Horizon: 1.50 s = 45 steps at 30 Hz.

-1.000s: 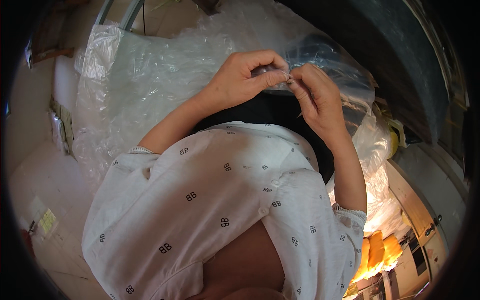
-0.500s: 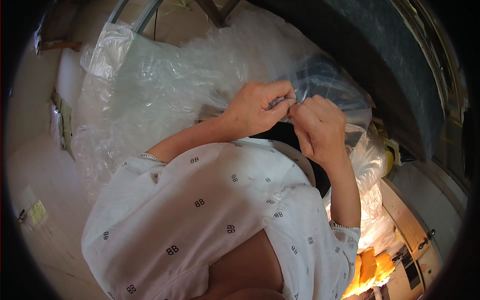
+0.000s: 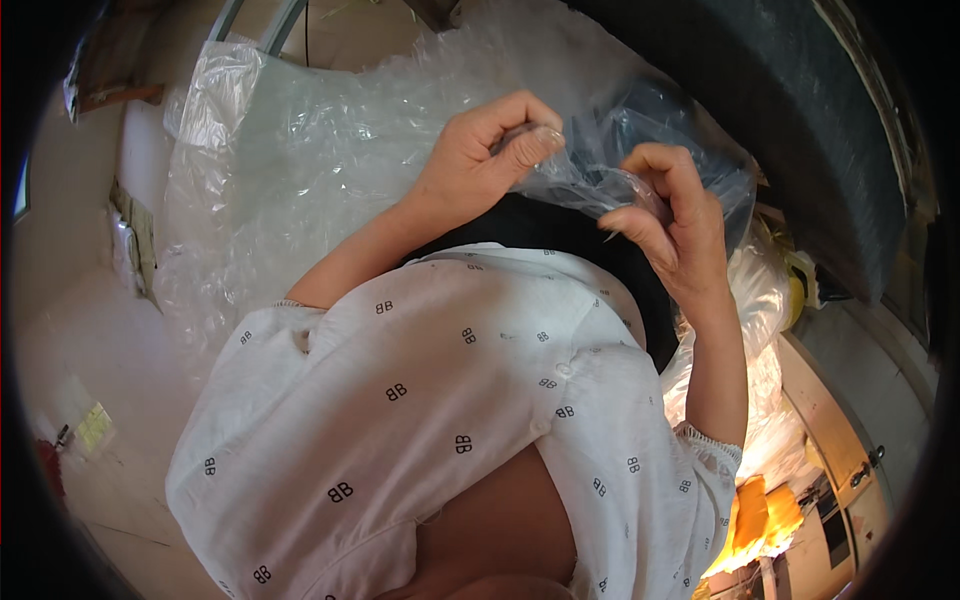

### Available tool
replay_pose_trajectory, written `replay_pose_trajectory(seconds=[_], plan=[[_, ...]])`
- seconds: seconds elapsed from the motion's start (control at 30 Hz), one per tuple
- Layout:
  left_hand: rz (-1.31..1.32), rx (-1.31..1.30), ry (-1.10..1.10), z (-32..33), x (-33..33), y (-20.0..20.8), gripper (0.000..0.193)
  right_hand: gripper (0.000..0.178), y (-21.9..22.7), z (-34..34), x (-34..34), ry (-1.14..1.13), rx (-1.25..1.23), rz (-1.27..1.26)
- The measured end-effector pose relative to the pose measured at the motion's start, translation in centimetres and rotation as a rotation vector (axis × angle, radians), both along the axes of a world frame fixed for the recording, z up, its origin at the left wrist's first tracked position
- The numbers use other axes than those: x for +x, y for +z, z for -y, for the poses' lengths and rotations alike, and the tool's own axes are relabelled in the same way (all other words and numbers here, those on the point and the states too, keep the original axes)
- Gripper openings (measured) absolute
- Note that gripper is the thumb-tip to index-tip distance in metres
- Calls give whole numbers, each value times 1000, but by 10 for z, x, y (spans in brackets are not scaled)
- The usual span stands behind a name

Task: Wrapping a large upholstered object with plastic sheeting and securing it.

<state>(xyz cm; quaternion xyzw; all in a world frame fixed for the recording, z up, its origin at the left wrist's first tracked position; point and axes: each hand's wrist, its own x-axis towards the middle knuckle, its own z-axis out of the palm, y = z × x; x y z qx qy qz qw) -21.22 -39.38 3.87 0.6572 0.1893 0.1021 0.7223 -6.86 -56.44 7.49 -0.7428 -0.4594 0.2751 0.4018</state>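
The largest thing is the person's white shirt (image 3: 430, 390), loose and short-sleeved, scattered with small dark printed marks. Clear plastic sheeting (image 3: 320, 150) spreads beyond the shirt's hem in a crumpled, shiny mass, with more of it bunched to the right of the shirt. Pale floor (image 3: 75, 360) runs along the shirt's left side. Beyond the shirt to the far right slants a broad dark panel (image 3: 790, 130); the view is poor there, so it may be the side of a bench or something else. A wooden panel (image 3: 830, 420) with a dark latch stands right of the shirt, and a black garment (image 3: 540, 215) shows just past its hem.

The right hand (image 3: 620, 188) is beyond the shirt's right part, thumb and forefinger parted in a wide curve; plastic runs into that gap, but whether the fingers behind grip it I cannot tell. The left hand (image 3: 555, 132), beyond the middle of the shirt, has thumb and forefinger pressed together on the sheeting.

Orange-yellow material (image 3: 765, 520) glows beside the shirt's right sleeve. Smallest is a gathered plastic strip (image 3: 580, 188), stretched between the hands just beyond the shirt's hem.
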Motion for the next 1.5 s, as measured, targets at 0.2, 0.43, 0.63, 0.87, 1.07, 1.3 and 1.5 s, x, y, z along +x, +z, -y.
replay_pose_trajectory(seconds=[0.2,0.43,0.63,0.87,1.07,1.3,1.5], plan=[[102,125,68,4,3,-5,11,9,-20,-4,-1,-21,195,309],[191,88,-89,0,12,-4,20,12,-21,1,3,-126,150,-138],[-114,223,-169,1,19,13,24,20,-22,0,6,-132,143,-233],[281,316,-71,-6,28,-10,14,26,-19,-6,9,-149,223,-378],[-6,-358,-204,-10,31,11,38,28,-6,-12,14,-209,144,-613],[37,-401,-187,-18,32,12,37,27,-4,-14,16,-243,189,-543],[98,-158,-99,-23,31,15,33,26,-10,-13,26,-189,319,-254]])
